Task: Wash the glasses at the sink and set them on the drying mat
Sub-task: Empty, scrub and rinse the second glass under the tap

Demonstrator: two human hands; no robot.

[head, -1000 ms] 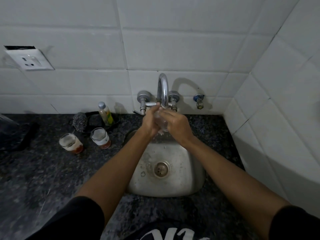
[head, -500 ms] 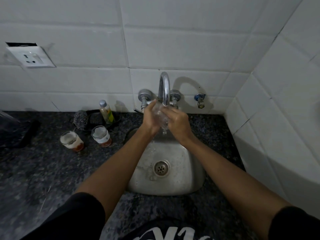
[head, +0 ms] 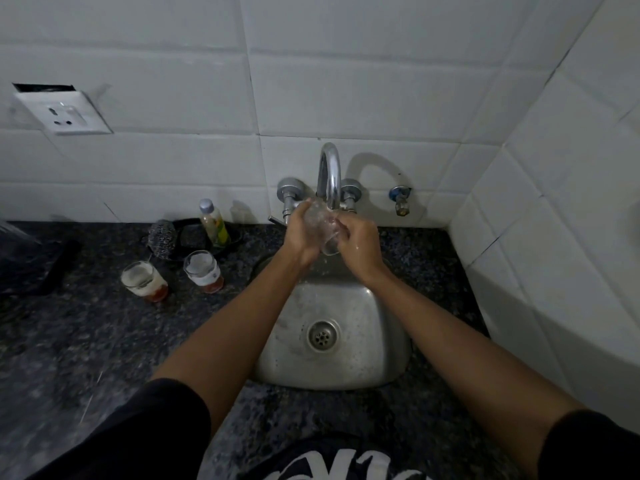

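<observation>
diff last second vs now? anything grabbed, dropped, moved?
Little change. Both hands still hold the clear glass under the tap; the left hand and right hand have shifted slightly around it, as if rubbing or turning it. Nothing was let go or newly picked up. The two dirty glasses, bottle and scrubber on the counter did not move.

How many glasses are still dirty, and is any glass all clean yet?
None looks finished yet; no washed glass is set down in view. Right now the left hand and right hand hold a clear glass under the tap. Two dirty glasses wait on the counter.
</observation>
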